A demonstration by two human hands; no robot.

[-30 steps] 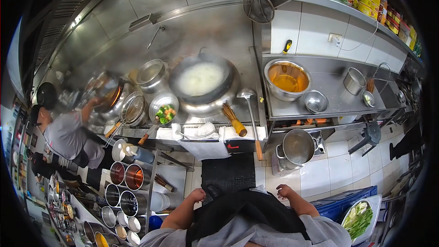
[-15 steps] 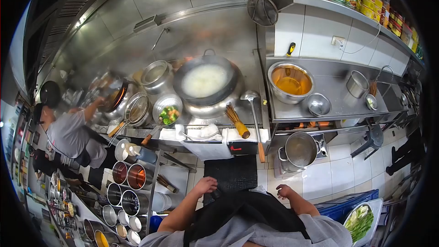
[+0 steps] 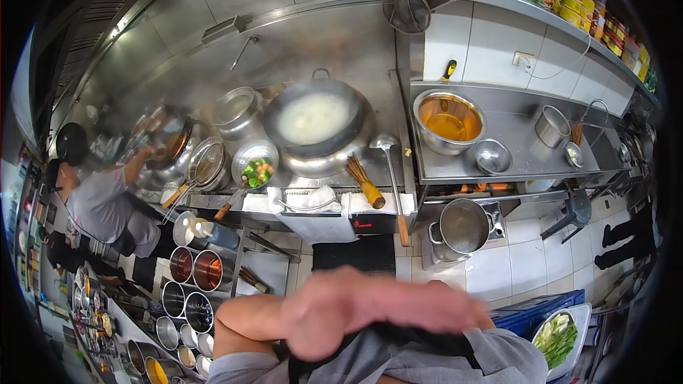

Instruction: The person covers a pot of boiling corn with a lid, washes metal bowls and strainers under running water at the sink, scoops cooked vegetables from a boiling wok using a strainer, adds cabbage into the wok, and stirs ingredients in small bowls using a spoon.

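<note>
My left hand (image 3: 311, 328) and my right hand (image 3: 340, 290) are raised in front of my chest, close together over the black apron, both smeared by motion. Their fingers cannot be made out, and I see no object in either. Beyond them is the stove, where a large wok (image 3: 315, 148) holds steaming, cloudy liquid. Left of the wok lies a perforated ladle (image 3: 267, 151) with broccoli and other pieces in it. A bamboo wok brush (image 3: 366, 183) and a long-handled ladle (image 3: 392, 178) rest at the stove's front right.
A bowl of amber liquid (image 3: 423, 135) sits on the steel counter at right. Below stands a stockpot (image 3: 462, 224) on a low burner. Metal containers (image 3: 208, 270) crowd the left rack; a tray of greens (image 3: 557, 341) is at lower right. A co-worker (image 3: 107, 203) works at the left wok.
Both my hands have come up from low at my sides and swung together before my chest. The view has shifted slightly. The wok and utensils remain in place.
</note>
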